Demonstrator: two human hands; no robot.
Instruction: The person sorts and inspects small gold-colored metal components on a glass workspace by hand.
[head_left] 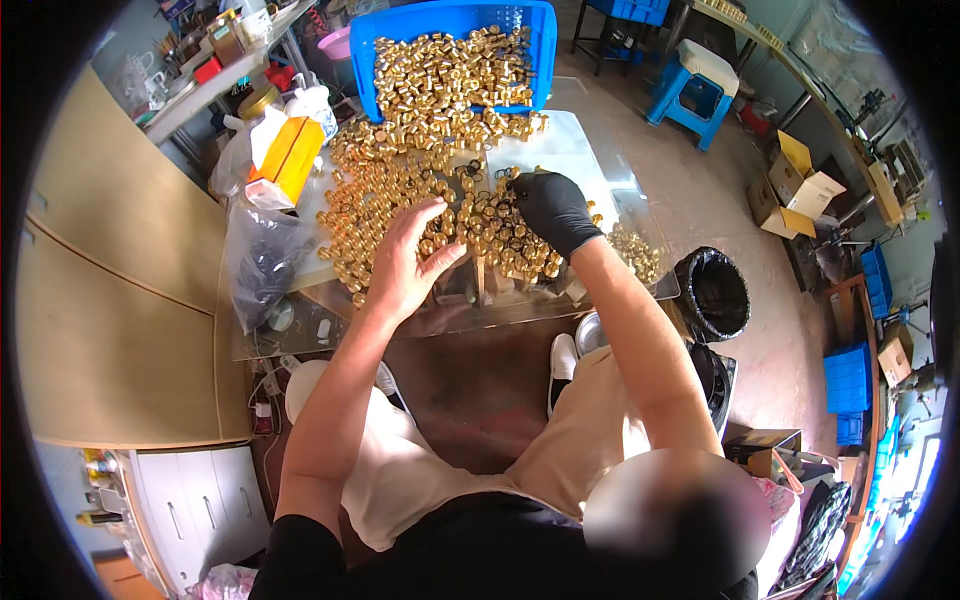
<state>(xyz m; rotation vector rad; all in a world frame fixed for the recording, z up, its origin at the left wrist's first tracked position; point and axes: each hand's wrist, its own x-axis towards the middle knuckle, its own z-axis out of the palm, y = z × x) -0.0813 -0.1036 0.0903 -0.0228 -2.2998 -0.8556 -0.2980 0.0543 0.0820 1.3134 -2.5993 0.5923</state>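
Observation:
My bare left hand (405,265) hovers at the near side of a wide spread of small gold-coloured metal caps (365,205). Its thumb stands apart from the fingers, and I see nothing held between them. A black glove covers my right hand (553,212), which is bent down over the caps at the right of the pile. The fingers there are curled together; what they grip, if anything, is hidden. Thin black rings (475,170) lie among the caps between the two hands. A white sheet (570,145) lies beyond the gloved hand.
At the far side a tipped blue crate (552,60) holds many more caps, spilling onto the clear-topped table (440,322). An orange box (290,160) and a plastic bag (262,250) sit at the left. A black-lined bin (712,290) stands by the right corner, with a blue stool (690,95) farther off.

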